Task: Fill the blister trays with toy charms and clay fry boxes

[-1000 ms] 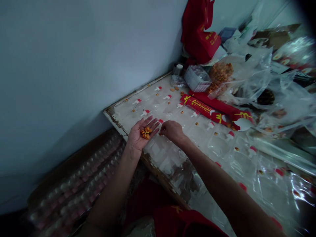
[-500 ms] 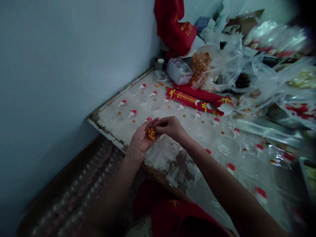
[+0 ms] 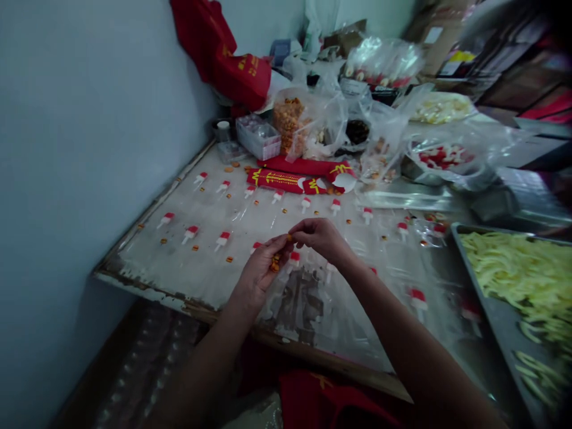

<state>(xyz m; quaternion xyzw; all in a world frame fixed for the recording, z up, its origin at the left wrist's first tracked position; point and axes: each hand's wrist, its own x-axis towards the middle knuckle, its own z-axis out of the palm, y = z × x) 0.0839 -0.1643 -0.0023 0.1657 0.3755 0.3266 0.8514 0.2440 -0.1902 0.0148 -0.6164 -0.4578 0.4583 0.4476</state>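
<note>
A pale wall (image 3: 58,179) fills the left side, and clear packages (image 3: 147,357) lie below the edge of a worn white table (image 3: 138,262). Across the tabletop run rows of red-and-white popsicle-shaped pieces (image 3: 166,219), with small burger-shaped pieces (image 3: 195,248) between them. Behind these, a red bag (image 3: 218,53) slumps against the wall above a white-capped jar (image 3: 223,132) and a clear box (image 3: 258,137). At centre, over the table, the left hand (image 3: 257,271) curls around a cluster of orange pieces (image 3: 275,263) in its palm, partly covered by its fingers. Touching its fingertips, the right hand (image 3: 319,235) pinches a single orange piece (image 3: 289,237) between thumb and finger. Both hands and the right forearm block part of the rows. Beyond them lie red-and-yellow printed strips (image 3: 286,180), backed by a plastic bag of orange bits (image 3: 288,122) and other crumpled bags (image 3: 379,149) crowding the far side. Farther right is a bowl of red and white pieces (image 3: 447,157). At far right, a metal tray (image 3: 496,322) of yellowish curved strips (image 3: 522,268) occupies the near corner beside the right forearm.
</note>
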